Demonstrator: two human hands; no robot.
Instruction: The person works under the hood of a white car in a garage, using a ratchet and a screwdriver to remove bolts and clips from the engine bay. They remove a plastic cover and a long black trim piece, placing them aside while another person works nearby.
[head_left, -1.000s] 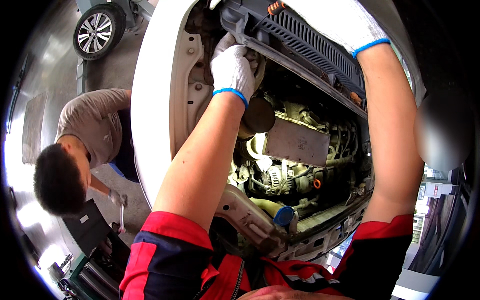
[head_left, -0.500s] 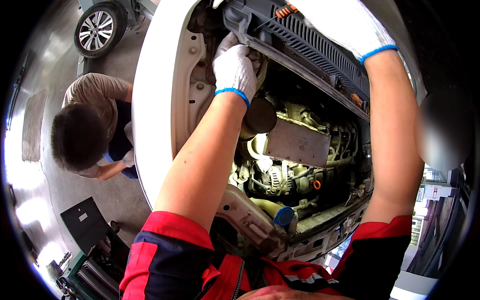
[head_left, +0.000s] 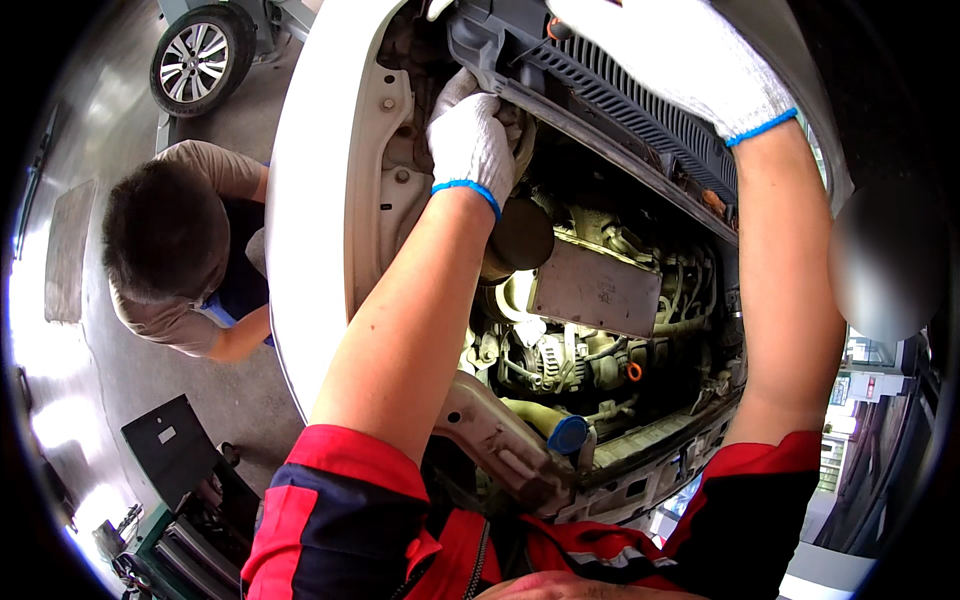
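My left hand (head_left: 470, 140), in a white knit glove with blue cuff, is closed at the upper left corner of the engine bay, beside a grey plastic cowl panel (head_left: 625, 95); what its fingers grip is hidden. My right hand (head_left: 680, 55), gloved alike, is at the cowl's upper edge around an orange-and-black screwdriver handle (head_left: 560, 29), mostly covered by the glove. Below my hands are a dark round component (head_left: 525, 230), a flat metal cover (head_left: 595, 285) on the engine, an orange loop (head_left: 633, 371) and a blue cap (head_left: 566, 433).
A white fender (head_left: 305, 200) borders the bay. At left, a co-worker (head_left: 165, 230) bends beside the car, hands hidden. A loose wheel (head_left: 195, 60) is at upper left; a dark tool case (head_left: 165, 450) at lower left. A blurred grey patch (head_left: 880, 265) covers part of the right.
My right hand has shifted slightly down and covers more of the screwdriver. The co-worker has bent closer to the car; the hand and wrench seen earlier are hidden. My left hand holds its place.
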